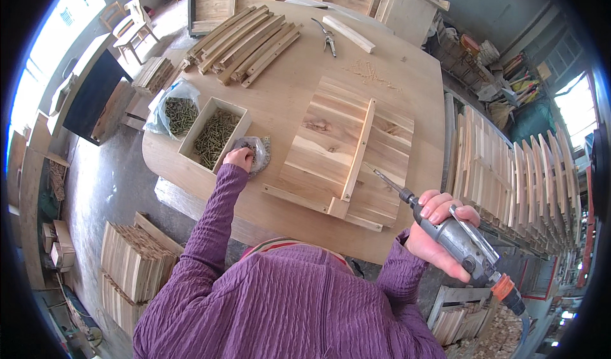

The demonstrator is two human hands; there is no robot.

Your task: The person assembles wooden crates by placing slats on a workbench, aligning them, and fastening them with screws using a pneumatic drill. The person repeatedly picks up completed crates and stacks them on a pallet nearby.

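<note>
My right hand [441,228] grips a metal air-powered screwdriver [455,235] with an orange collar and a blue hose. Its long bit points toward the wooden panel [321,143], ending just off the surface. A narrow batten [360,149] lies across the panel, and another strip [294,195] runs along the near edge. My left hand [240,158], fingers bunched together, is at a small clear plastic bag [259,157] of small pieces. What those fingers hold is hidden. Beside it stands an open wooden box [243,125] full of brass-coloured screws [216,136].
A larger plastic bag of screws [181,114] leans by the box. Wooden strips [245,44] are piled at the far left of the table [280,104]. Pliers [328,41] and a loose block [349,33] lie at the back. Upright panels [509,174] stand at right.
</note>
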